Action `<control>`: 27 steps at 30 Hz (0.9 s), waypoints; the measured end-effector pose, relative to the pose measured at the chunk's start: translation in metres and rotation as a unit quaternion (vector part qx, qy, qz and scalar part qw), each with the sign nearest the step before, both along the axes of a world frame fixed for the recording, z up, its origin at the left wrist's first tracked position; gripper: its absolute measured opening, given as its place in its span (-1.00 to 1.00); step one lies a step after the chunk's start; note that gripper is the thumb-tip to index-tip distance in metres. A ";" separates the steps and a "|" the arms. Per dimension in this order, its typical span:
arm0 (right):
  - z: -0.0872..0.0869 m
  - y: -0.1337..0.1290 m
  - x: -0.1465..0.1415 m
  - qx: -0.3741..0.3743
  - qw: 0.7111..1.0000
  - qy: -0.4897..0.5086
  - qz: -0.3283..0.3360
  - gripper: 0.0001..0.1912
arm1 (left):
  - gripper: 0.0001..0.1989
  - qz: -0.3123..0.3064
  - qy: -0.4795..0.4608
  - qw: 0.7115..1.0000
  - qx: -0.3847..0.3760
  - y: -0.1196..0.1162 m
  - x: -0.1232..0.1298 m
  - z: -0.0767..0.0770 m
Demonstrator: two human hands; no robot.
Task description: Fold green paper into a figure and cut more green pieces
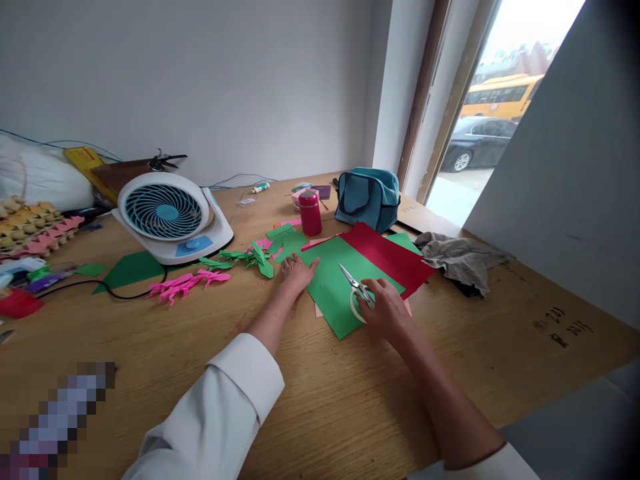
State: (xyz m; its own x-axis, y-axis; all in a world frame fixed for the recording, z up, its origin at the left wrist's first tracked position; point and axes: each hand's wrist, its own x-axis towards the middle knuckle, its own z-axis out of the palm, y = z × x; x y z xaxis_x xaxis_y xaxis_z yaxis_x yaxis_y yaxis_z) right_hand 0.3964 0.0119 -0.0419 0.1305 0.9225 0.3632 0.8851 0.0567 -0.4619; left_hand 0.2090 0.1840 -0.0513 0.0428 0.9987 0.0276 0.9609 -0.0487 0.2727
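Well to the left of the large green sheet [333, 283] on the table [320, 427], I can see a white fan [167, 212], then, closer to the sheet, a heap of pink paper pieces [185, 285] and a cluster of green paper pieces [261, 261]. At the sheet's left edge rests the person's left hand [297, 271], palm down, fingers stretched out. Behind the sheet stands a red flask [311, 215]. Above the sheet, the scissors [356, 283] point away from the person, their handles gripped by the right hand [387, 308], well apart from the other. Behind the sheet, toward its right, sits a blue bag [369, 198]; a red sheet [387, 257] juts from beneath the green one, and farther right lies a crumpled grey cloth [453, 257].
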 end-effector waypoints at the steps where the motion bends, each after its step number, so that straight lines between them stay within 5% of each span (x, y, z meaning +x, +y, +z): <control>1: 0.000 0.000 0.002 0.004 1.000 0.009 0.003 -0.69 | -0.13 -0.024 0.000 1.000 -0.003 0.003 0.000 0.001; 5: 0.003 0.003 0.018 0.013 0.998 0.049 -0.025 -0.65 | -0.36 -0.122 0.002 0.993 0.000 -0.008 -0.005 0.006; 10: 0.005 0.008 0.045 0.033 0.992 0.055 -0.106 -0.67 | -0.40 -0.260 -0.009 0.966 -0.005 -0.073 -0.007 0.007; 14: 0.002 0.011 0.052 0.015 0.988 0.061 -0.140 -0.69 | -0.20 -0.449 -0.035 0.893 -0.003 -0.128 -0.009 0.000; 21: 0.000 0.014 0.048 -0.015 0.986 0.069 -0.154 -0.66 | -0.30 -0.425 0.012 0.902 0.075 -0.140 -0.001 -0.005; 27: -0.001 0.016 0.054 -0.015 0.983 0.091 -0.161 -0.68 | -0.77 -0.457 -0.048 0.882 0.103 -0.138 0.002 0.003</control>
